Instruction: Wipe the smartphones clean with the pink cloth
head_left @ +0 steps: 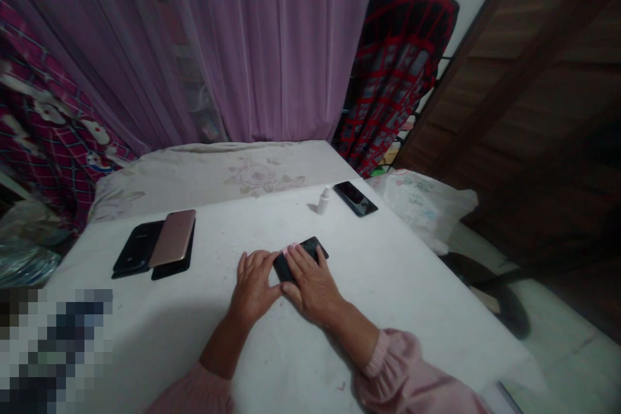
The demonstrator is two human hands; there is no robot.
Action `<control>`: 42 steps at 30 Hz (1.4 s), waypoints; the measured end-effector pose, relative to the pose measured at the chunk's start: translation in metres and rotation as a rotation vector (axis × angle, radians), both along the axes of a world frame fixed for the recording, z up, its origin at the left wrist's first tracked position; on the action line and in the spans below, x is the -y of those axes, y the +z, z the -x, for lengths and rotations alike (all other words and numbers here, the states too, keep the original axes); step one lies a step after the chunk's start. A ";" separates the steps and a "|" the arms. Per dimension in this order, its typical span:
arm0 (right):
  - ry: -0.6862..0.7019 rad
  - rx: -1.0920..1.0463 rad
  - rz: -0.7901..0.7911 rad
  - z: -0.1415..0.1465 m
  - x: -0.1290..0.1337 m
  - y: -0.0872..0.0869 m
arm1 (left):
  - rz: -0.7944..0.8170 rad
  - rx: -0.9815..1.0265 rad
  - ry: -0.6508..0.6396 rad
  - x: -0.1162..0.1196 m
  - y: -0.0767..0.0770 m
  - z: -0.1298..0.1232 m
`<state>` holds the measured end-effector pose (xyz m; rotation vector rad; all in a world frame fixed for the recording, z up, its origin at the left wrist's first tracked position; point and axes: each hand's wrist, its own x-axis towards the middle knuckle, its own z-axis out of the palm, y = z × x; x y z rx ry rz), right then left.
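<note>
At the bench (pixel 412 310), your left hand (pixel 253 284) pinches a dark phone (pixel 283 268); your right hand (pixel 313 284) (fingers outstretched) covers pink cloth (pixel 291 248).

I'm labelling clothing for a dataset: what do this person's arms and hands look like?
Both the left hand and right hand are ungloved. The sleeves are dusty pink; the right one puffs above a gathered cuff.
</note>
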<state>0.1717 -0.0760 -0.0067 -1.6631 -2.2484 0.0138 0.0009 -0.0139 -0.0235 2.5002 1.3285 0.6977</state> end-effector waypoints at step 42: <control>-0.139 0.046 0.024 -0.032 0.001 0.001 | -0.005 0.025 0.002 0.001 0.005 -0.002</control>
